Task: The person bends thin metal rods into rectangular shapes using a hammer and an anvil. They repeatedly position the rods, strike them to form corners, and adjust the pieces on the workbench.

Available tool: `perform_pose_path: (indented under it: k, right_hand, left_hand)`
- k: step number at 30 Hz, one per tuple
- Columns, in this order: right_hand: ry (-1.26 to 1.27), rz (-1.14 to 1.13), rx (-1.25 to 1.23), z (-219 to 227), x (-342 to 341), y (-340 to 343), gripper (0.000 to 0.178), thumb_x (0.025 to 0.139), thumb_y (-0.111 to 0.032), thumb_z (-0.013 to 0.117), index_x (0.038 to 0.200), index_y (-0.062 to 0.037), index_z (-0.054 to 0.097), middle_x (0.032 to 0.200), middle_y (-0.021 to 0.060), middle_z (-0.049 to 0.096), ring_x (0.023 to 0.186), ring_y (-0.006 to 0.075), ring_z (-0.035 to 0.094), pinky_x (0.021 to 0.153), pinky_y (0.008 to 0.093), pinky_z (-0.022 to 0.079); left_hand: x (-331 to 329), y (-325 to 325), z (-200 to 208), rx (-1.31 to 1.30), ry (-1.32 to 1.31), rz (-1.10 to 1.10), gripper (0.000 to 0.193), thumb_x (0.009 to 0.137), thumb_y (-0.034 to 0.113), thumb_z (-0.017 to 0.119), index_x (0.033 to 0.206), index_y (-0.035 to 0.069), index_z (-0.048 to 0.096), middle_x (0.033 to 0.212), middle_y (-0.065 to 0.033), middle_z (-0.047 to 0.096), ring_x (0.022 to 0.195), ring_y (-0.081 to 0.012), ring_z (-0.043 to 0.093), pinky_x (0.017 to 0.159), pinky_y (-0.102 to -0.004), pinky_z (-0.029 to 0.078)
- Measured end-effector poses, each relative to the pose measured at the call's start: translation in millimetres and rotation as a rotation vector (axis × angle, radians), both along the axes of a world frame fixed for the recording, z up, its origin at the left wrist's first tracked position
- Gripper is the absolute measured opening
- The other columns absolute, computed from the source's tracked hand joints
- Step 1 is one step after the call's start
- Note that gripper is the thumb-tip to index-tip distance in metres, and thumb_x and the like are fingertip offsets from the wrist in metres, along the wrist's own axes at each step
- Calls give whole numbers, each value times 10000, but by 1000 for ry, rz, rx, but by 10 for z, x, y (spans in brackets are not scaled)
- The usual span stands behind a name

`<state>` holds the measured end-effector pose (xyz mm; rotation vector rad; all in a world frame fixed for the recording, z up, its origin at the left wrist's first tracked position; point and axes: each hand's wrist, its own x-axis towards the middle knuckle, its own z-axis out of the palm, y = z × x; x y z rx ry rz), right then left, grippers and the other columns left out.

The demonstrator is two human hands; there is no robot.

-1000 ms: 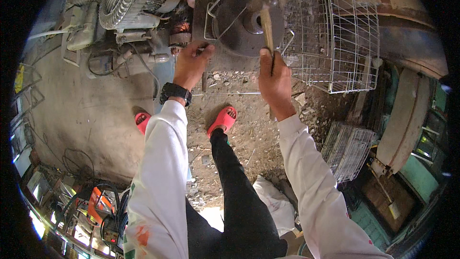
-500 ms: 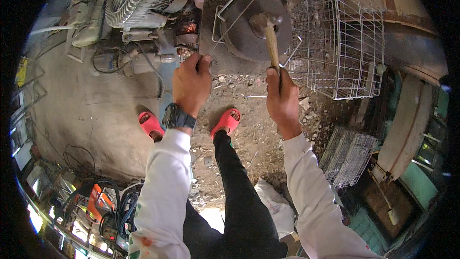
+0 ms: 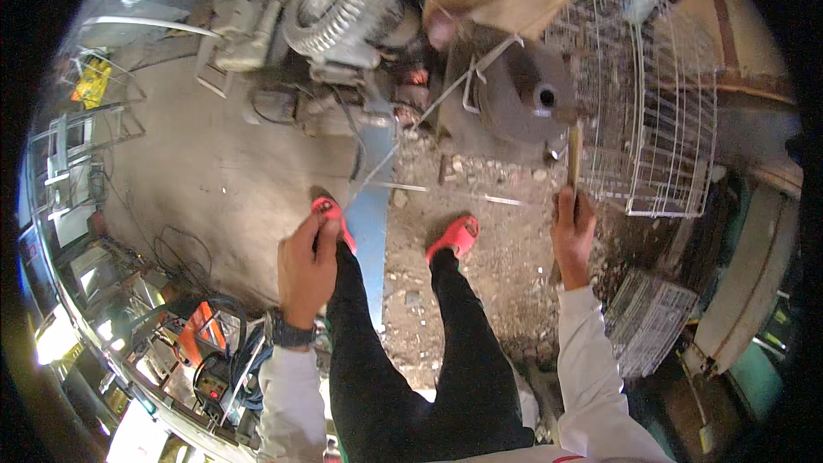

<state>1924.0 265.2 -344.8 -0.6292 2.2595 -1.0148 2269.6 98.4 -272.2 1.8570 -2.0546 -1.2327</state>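
My left hand (image 3: 309, 261), a dark band at its wrist, pinches the near end of a thin metal rod (image 3: 429, 111). The rod slants up and right, its far end over a round dark metal block (image 3: 519, 77) with a hole in its top. Closed around the wooden handle of a hammer (image 3: 575, 154) is my right hand (image 3: 573, 227), just right of and nearer than the block. The hammer's head is smeared by motion beside the block's right edge. A bent wire piece (image 3: 470, 90) lies against the block's left side.
Wire racks (image 3: 634, 120) stand right of the block, with a flatter wire stack (image 3: 647, 321) nearer. A ribbed grey motor housing (image 3: 343, 4) sits at the far left. Another thin rod (image 3: 454, 193) lies over rubble. Cables and an orange item (image 3: 201, 332) are at lower left.
My left hand has drawn back toward me and left with the rod. My right hand has pulled the hammer off the block, to the right and nearer. The view has shifted.
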Motion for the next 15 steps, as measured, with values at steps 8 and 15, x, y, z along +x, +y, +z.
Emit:
perform_pose_path:
  k: [8, 15]
  right_hand:
    - [176, 176, 177, 1298, 551, 195, 382, 1041, -364, 559, 928, -1, 594, 646, 166, 536, 554, 308, 531, 537, 442, 397]
    - [351, 378, 69, 2426, 1365, -918, 298, 975, -259, 647, 1010, 36, 628, 658, 168, 616, 566, 276, 583, 553, 430, 445]
  left_hand:
    - [1555, 450, 1738, 91, -49, 306, 302, 930, 338, 733, 906, 37, 735, 673, -159, 677, 587, -227, 683, 565, -384, 518]
    - [3270, 1039, 2464, 5, 12, 460, 379, 1012, 388, 613, 907, 31, 682, 864, -180, 681, 771, -264, 661, 676, -392, 469]
